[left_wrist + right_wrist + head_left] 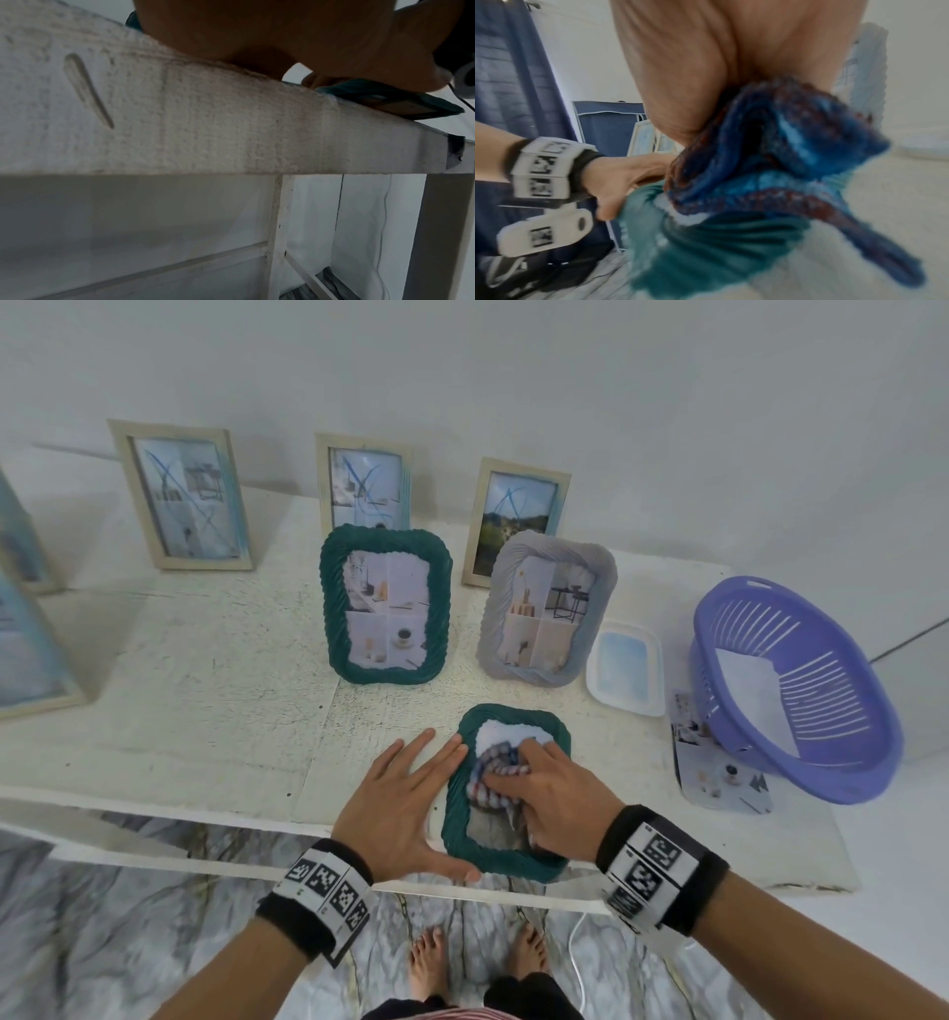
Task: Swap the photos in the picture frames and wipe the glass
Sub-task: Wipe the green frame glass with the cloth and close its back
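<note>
Far left of the flat green frame (506, 857) stand two pale wooden frames, cut off by the picture's edge. Moving right, three more pale wooden frames (179, 492) line the wall, their glass streaked with blue scribbles. Ahead of them, two scalloped, ribbed frames stand upright: one dark green (385, 606), one grey (547, 608). Now the action: the left hand (405, 806) lies flat with fingers spread, on the rough white table (205, 660), fingertips and thumb against the flat green frame's left edge, bracing it. That frame lies face up at the near edge, overhanging slightly. The right hand (552, 796) presses a bunched knitted cloth (493, 773), blue with reddish stripes, onto its glass, fingers curled over the wad. Right of the frame: one white plastic tray (624, 667), one loose photo (719, 778), one slotted purple basket (793, 685) tilted on its side.
</note>
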Tool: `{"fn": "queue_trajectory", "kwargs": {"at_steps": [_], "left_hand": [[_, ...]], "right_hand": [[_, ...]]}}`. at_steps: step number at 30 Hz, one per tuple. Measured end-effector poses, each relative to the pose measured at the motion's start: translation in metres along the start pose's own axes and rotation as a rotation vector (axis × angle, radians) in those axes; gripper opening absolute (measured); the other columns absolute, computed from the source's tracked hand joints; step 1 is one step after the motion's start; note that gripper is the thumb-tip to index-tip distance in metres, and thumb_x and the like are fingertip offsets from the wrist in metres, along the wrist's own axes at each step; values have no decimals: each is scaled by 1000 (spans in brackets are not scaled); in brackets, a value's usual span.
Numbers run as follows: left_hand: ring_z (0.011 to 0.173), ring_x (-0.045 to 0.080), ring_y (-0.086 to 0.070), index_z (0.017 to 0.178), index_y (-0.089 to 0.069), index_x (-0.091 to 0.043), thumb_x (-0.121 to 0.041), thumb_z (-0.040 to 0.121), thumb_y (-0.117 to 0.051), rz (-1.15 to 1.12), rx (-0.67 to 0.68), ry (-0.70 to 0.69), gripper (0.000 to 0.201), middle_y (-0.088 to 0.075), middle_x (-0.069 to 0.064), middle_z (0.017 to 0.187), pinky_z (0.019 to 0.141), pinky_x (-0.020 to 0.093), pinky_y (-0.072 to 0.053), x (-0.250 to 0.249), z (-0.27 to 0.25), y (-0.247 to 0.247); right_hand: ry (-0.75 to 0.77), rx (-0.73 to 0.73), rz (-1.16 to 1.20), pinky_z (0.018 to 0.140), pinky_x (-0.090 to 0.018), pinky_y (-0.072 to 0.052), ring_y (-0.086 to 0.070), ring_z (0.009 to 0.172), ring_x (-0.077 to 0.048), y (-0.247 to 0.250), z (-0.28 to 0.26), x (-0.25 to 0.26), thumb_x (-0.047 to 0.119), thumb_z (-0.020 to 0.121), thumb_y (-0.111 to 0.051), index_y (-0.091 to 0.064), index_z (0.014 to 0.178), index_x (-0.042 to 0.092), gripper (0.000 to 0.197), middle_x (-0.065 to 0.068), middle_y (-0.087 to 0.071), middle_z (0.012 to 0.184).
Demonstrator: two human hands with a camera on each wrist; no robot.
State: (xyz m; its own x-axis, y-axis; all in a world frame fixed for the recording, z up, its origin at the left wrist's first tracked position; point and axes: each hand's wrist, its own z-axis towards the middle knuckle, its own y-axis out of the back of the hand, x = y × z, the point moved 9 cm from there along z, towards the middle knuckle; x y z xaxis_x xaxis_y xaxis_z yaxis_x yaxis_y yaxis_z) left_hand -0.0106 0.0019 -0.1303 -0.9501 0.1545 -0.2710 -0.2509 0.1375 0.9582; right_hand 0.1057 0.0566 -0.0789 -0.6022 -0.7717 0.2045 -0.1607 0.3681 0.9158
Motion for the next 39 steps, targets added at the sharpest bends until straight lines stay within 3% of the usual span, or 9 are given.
{"fn": "queue_trajectory", "kwargs": {"at_steps": [2, 8, 14, 19, 23, 27, 33, 37, 39], "left_hand": [[151, 18, -7, 157, -15, -18, -103, 57, -34, -4, -4, 3, 132, -17, -6, 162, 118, 44, -8, 0, 0, 0], [151, 19, -9, 156, -17, -19, -103, 56, -35, -13, -7, 3, 132, -20, -7, 161, 118, 44, -9, 0, 0, 1], [151, 17, -5, 157, -15, -20, -103, 56, -37, -23, -11, 3, 132, -16, -8, 162, 119, 43, -6, 0, -1, 2], [151, 18, -9, 156, -18, -19, -102, 57, -37, -15, -17, 8, 131, -19, -7, 161, 119, 43, -8, -1, -1, 3], [151, 17, -10, 156, -19, -19, -103, 56, -37, -21, -14, 10, 132, -20, -7, 161, 119, 43, -8, 0, -1, 3], [151, 17, -8, 156, -16, -20, -102, 56, -38, -27, -18, 8, 132, -17, -8, 162, 119, 42, -6, -1, -1, 4], [151, 18, -9, 157, -15, -20, -102, 58, -37, -20, -23, 5, 130, -17, -7, 162, 119, 42, -7, -2, -1, 5], [151, 17, -9, 156, -18, -18, -102, 58, -37, -20, -8, 7, 131, -19, -6, 162, 119, 43, -8, -2, -1, 3], [150, 18, -10, 156, -19, -18, -102, 58, -37, -19, -15, 9, 130, -20, -6, 161, 119, 43, -9, -2, -1, 4]], "right_hand": [[12, 7, -17, 97, -40, -45, -42, 111, -30, 0, -11, -6, 21, 93, -48, -46, 140, 27, 48, -12, -41, 131], [-237, -98, -121, 95, -37, -45, -39, 116, -31, 18, 4, -44, 20, 89, -51, -39, 143, 20, 55, -13, -35, 136], [-14, -18, -117, 82, -43, -55, -52, 102, -35, -1, -18, -18, 18, 81, -64, -55, 131, 21, 51, -17, -48, 125], [-206, -81, -190, 93, -39, -48, -41, 118, -31, 21, -2, -46, 19, 89, -54, -35, 145, 16, 60, -15, -34, 139], [-87, -34, -114, 96, -39, -48, -43, 118, -30, 5, -10, -22, 21, 89, -59, -40, 142, 22, 57, -14, -37, 139], [94, 29, -131, 64, -36, -59, -58, 83, -28, -14, -34, -4, 26, 68, -78, -63, 120, 26, 55, -15, -57, 112], [-59, -38, -119, 102, -42, -45, -38, 123, -34, 9, 0, -10, 21, 90, -56, -40, 143, 20, 55, -16, -32, 142], [186, 88, -85, 99, -46, -47, -43, 118, -34, -17, -21, 22, 19, 91, -56, -49, 138, 27, 48, -14, -41, 134], [216, 122, -71, 97, -44, -48, -42, 119, -31, -13, -36, 15, 19, 92, -53, -51, 136, 33, 46, -10, -42, 135]]}}
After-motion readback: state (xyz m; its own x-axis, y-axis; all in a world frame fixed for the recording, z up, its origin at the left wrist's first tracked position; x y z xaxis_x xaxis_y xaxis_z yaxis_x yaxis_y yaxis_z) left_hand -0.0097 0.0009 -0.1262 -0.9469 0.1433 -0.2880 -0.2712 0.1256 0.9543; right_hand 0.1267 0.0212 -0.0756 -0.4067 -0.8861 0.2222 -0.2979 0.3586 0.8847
